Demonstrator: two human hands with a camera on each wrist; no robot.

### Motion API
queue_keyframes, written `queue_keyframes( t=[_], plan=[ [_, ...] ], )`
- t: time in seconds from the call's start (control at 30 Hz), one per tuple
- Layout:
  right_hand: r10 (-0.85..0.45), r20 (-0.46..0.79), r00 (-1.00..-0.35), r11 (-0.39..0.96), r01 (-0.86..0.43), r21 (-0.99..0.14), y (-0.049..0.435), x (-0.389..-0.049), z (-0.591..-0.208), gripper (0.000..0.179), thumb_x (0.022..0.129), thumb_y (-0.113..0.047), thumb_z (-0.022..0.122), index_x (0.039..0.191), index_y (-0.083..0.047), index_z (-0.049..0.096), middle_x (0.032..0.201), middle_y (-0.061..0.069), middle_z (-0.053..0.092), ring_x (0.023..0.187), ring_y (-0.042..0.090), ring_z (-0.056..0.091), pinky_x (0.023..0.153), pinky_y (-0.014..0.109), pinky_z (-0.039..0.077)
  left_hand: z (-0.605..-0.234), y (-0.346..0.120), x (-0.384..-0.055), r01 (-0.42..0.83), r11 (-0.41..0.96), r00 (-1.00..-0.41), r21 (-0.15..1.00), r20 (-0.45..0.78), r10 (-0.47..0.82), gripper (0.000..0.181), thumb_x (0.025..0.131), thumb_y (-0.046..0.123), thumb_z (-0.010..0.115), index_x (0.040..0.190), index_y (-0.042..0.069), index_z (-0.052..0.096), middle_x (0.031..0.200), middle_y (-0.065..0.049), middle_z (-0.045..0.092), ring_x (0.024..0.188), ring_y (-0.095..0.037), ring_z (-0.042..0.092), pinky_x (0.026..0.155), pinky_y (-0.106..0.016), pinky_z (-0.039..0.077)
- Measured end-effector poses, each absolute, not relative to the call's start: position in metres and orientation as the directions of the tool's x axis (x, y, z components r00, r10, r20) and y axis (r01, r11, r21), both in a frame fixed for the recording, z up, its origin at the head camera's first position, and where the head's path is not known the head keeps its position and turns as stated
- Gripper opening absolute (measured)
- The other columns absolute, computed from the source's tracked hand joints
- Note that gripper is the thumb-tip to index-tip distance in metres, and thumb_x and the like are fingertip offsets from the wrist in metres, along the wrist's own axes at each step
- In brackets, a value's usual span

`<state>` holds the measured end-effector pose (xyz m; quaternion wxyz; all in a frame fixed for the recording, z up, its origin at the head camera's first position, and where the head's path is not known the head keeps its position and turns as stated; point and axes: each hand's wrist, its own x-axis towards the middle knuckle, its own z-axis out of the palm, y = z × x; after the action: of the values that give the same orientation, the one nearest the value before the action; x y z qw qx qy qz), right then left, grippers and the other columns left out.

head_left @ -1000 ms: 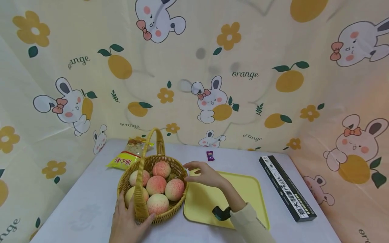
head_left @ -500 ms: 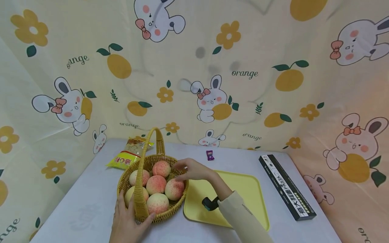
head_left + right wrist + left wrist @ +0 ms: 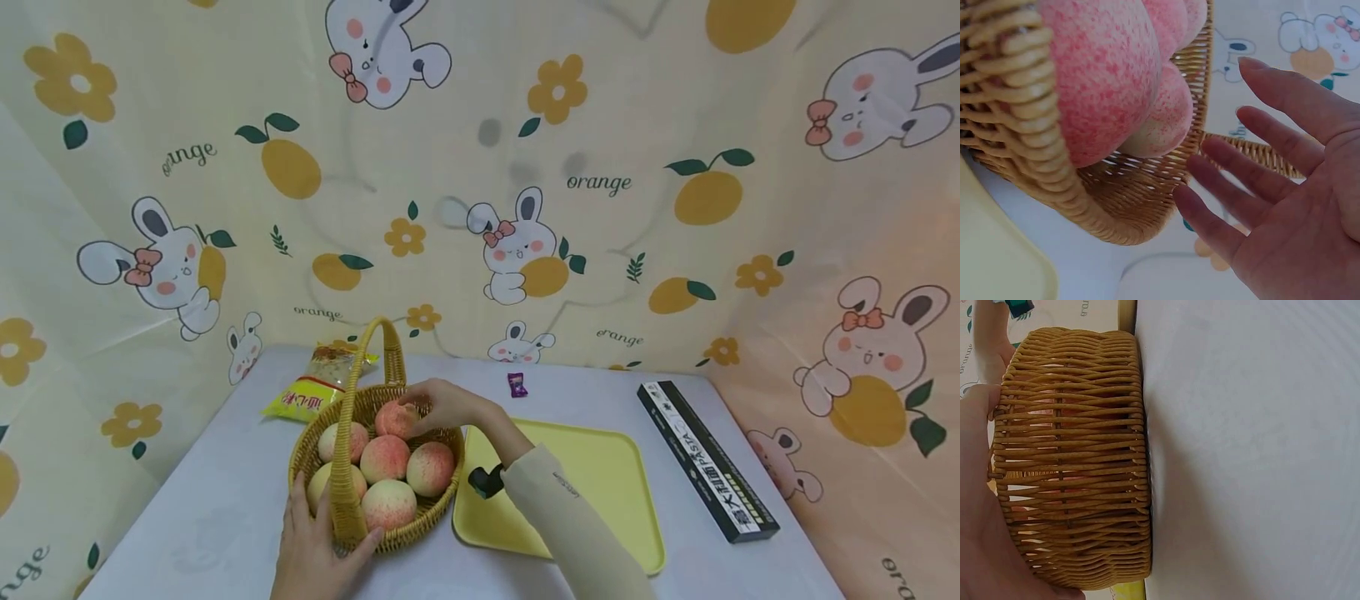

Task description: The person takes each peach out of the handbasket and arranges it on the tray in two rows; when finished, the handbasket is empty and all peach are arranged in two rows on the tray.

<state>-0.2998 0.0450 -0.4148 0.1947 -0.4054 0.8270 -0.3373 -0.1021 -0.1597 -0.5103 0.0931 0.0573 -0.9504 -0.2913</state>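
A wicker basket (image 3: pixel 431 521) with a tall arched handle holds several pink-and-cream peaches (image 3: pixel 386 458). My left hand (image 3: pixel 318 546) holds the basket's near side, beside the foot of the handle. In the left wrist view its thumb bends at the rim of the woven wall (image 3: pixel 1079 456). My right hand (image 3: pixel 450 407) reaches over the basket's far right rim, with fingertips right at the rearmost peach (image 3: pixel 395 419). Seen in the right wrist view, the right hand's fingers (image 3: pixel 1216 222) are spread and loosely bent, and nothing lies in the palm.
A yellow tray (image 3: pixel 592 492) lies right of the basket, under the right forearm. Farther right is a long black pasta box (image 3: pixel 708 462). A small purple wrapped candy (image 3: pixel 517 384) sits at the back, and a yellow-and-clear food bag (image 3: pixel 303 396) stands behind the basket.
My right hand has moved left from the basket's right rim, over the inside, to the rearmost peach. The left hand and the basket have stayed in place.
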Motion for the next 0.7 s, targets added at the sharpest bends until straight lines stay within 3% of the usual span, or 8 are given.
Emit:
queue_keyframes(
  t=[0.2,0.4,0.53,0.7],
  plan=[
    [-0.800,-0.070,-0.596,0.480,-0.567,-0.669,0.032,-0.306,-0.410,0.051,0.084,-0.007,0.080,0.131,0.001,0.062,0.131,0.014,0.063,0.122,0.029,0.057,0.099,0.036,0.047,-0.506,-0.158,-0.102,-0.092,0.817,-0.980,0.569,0.094,-0.176,0.112,0.078,0.076,0.065,0.152,-0.001,0.033,0.157,-0.034,0.001,0.139,-0.061,0.015,0.100,-0.076,0.029],
    [-0.777,-0.151,-0.611,0.553,-0.549,-0.627,0.020,-0.308,-0.407,0.055,0.082,-0.004,0.078,0.135,-0.004,0.061,0.139,0.010,0.057,0.125,0.023,0.053,0.090,0.024,0.046,-0.504,-0.157,-0.102,-0.152,0.804,-0.980,0.574,0.019,-0.198,0.115,0.076,0.081,0.062,0.154,0.003,0.030,0.158,-0.034,-0.003,0.140,-0.061,0.011,0.101,-0.076,0.029],
    [-0.758,-0.211,-0.617,0.595,-0.524,-0.609,0.012,-0.310,-0.408,0.059,0.081,-0.002,0.076,0.137,-0.007,0.059,0.139,0.006,0.056,0.112,0.016,0.053,0.081,0.025,0.046,-0.502,-0.156,-0.102,-0.161,0.804,-0.979,0.572,0.010,-0.204,0.115,0.075,0.080,0.063,0.154,0.004,0.030,0.158,-0.035,-0.002,0.140,-0.060,0.011,0.102,-0.075,0.028],
    [-0.753,-0.266,-0.602,0.631,-0.547,-0.551,0.001,-0.312,-0.411,0.059,0.079,0.002,0.073,0.135,-0.009,0.060,0.125,0.002,0.059,0.096,0.015,0.048,0.072,0.026,0.044,-0.502,-0.155,-0.103,-0.176,0.806,-0.976,0.565,0.005,-0.216,0.116,0.074,0.080,0.064,0.151,0.000,0.033,0.157,-0.036,0.001,0.140,-0.059,0.014,0.103,-0.074,0.028]
  ],
)
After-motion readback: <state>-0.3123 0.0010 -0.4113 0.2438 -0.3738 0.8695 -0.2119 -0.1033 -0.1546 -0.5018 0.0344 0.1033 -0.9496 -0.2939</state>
